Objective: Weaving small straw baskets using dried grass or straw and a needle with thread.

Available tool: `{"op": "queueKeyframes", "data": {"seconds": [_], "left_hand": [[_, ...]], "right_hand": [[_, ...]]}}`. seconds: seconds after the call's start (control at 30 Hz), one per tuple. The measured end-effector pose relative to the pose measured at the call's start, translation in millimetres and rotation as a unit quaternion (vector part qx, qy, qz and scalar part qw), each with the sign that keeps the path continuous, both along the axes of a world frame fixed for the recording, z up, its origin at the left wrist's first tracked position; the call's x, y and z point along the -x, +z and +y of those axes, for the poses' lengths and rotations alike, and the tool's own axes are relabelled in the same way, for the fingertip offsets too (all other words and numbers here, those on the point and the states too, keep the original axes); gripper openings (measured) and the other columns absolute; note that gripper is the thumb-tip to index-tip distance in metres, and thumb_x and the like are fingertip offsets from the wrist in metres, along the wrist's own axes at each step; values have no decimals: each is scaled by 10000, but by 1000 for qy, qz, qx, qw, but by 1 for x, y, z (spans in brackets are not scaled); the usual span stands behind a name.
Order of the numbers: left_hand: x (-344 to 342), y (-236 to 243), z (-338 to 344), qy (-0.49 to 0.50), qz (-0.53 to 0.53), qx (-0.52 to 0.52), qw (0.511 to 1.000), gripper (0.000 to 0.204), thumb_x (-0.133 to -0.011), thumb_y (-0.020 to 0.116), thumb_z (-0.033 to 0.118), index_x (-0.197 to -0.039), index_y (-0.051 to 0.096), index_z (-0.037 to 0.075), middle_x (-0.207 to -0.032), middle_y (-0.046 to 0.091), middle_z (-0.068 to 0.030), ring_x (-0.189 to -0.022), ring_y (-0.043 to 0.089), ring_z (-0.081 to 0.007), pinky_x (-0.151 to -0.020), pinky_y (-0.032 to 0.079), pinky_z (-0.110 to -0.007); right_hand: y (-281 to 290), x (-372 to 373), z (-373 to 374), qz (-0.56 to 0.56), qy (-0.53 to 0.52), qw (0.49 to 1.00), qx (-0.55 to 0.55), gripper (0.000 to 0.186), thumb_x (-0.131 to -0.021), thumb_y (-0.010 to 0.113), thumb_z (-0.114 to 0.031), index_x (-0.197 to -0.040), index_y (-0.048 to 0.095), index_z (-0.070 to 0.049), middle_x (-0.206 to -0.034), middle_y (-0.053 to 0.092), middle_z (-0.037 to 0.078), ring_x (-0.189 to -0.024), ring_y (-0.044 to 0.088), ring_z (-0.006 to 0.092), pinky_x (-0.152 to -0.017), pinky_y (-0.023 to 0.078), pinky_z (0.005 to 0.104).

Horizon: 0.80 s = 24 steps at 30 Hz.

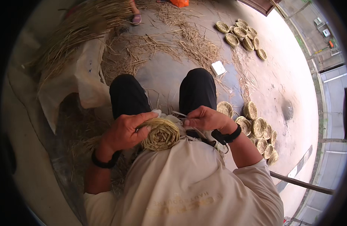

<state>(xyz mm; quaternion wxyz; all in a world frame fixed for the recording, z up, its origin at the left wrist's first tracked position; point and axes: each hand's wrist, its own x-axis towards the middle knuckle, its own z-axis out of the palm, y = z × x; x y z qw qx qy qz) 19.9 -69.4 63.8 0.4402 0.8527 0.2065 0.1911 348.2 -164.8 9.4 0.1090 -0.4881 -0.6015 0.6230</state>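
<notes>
I see the left hand (122, 132) closed around the coiled straw disc (161, 134), whose flat face points up at the camera. The right hand (205, 118), just to the disc's right, pinches a pale strip (178, 113) leading back to the disc. Finished straw discs (258, 130) lie stacked beyond the right wrist; I see no container.
</notes>
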Motion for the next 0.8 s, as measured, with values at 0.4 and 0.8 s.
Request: {"op": "queueKeyframes", "data": {"seconds": [0.4,0.8], "left_hand": [[-5,-4,-1,-11,48,-58,997,386,-928,687,120,-1305,692,38,-999,766,-191,-888,764,-352,-767,614,-413],[22,-15,-10,14,112,52,992,161,-1025,585,138,-1088,625,-4,-900,692,-242,-835,702,-445,-684,541,-490]], "right_hand": [[-7,26,56,580,-263,746,194,379,-1103,560,-383,-1162,724,-46,-837,661,3,-661,542,120,-571,423,244],[36,52,14,18,-59,977,-202,416,-980,745,-383,-980,742,33,-748,672,217,-636,642,356,-625,521,431]]}}
